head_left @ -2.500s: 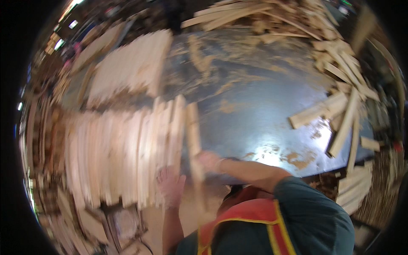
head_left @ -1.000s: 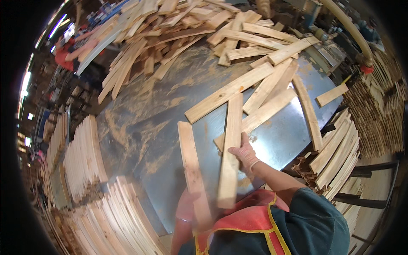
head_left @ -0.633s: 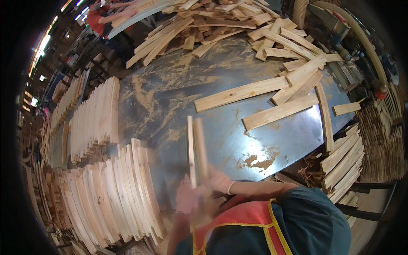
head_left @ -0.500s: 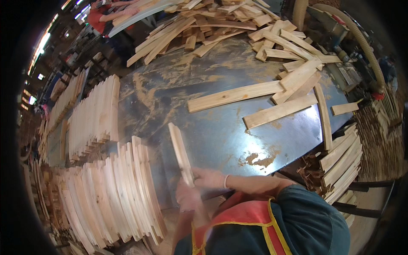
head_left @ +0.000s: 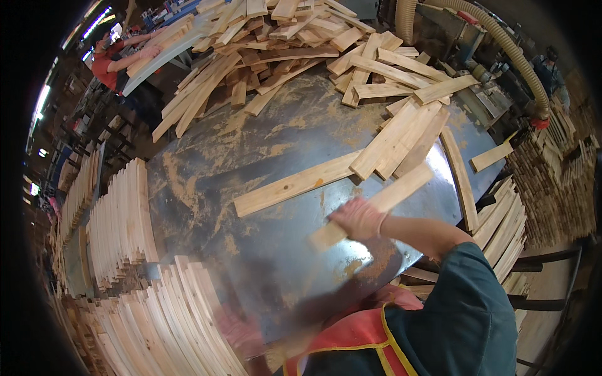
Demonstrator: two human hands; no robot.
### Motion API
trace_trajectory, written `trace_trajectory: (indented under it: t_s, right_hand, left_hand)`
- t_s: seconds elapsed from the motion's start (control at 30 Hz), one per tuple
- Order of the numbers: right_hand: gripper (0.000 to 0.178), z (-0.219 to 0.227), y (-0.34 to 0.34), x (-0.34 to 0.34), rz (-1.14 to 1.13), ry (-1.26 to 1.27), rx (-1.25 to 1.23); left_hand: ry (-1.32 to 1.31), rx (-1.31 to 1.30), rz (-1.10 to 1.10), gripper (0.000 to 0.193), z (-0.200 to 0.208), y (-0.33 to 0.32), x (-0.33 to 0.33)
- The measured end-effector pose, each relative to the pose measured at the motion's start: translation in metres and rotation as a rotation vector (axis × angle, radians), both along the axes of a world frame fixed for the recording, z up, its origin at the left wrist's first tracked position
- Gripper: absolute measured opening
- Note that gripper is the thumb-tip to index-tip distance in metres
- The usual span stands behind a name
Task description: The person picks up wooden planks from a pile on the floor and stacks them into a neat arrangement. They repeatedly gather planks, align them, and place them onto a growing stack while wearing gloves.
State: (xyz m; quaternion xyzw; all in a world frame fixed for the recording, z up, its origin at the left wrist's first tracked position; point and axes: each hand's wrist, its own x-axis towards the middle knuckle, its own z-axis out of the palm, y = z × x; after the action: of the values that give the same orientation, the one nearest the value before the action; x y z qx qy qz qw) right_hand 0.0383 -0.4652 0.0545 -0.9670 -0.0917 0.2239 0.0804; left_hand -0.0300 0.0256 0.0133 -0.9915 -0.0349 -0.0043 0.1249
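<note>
"Where is the right hand?"

"Taking the picture's centre as the clock's centre, the right hand (head_left: 359, 219) is at four o'clock, over the metal table (head_left: 269, 257). It is closed on a pale plank (head_left: 401, 189), fingers curled over its near part."

"How does that plank lie relative to the hand?"

"It runs slantwise beneath the palm. A short end pokes out toward the hand's eight o'clock, slightly blurred; the longer part stretches toward its two o'clock. I cannot tell whether the plank touches the table."

"And the left hand?"

"The left hand (head_left: 241, 332) is at seven o'clock, low and smeared by blur, just beside a row of upright-edged planks (head_left: 169, 313). I cannot tell whether its fingers are apart or together, or whether it touches the row."

"What else lies near the right hand?"

"Toward that hand's ten o'clock, a long knotted plank (head_left: 295, 183) lies on the table. Toward its one o'clock, overlapping planks (head_left: 401, 138) fan out."

"And farther off?"

"A loose heap of boards (head_left: 269, 53) fills twelve o'clock. At ten o'clock, a co-worker (head_left: 113, 66) in red has hands on some boards. A ribbed hose (head_left: 517, 59) curves down at two o'clock."
</note>
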Motion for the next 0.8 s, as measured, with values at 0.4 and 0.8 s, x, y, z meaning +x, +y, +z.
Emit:
trace_trajectory:
  t_s: [0.4, 0.8]
  right_hand:
    - [0.071, -0.003, -0.216, 0.099, 0.063, -0.183, -0.371]
    - [0.091, -0.062, -0.03, 0.191, 0.131, -0.276, 0.12]
  left_hand:
    - [0.162, -0.261, -0.732, 0.024, -0.004, -0.171, 0.023]
    - [0.412, -0.484, -0.465, 0.032, -0.05, -0.067, -0.032]
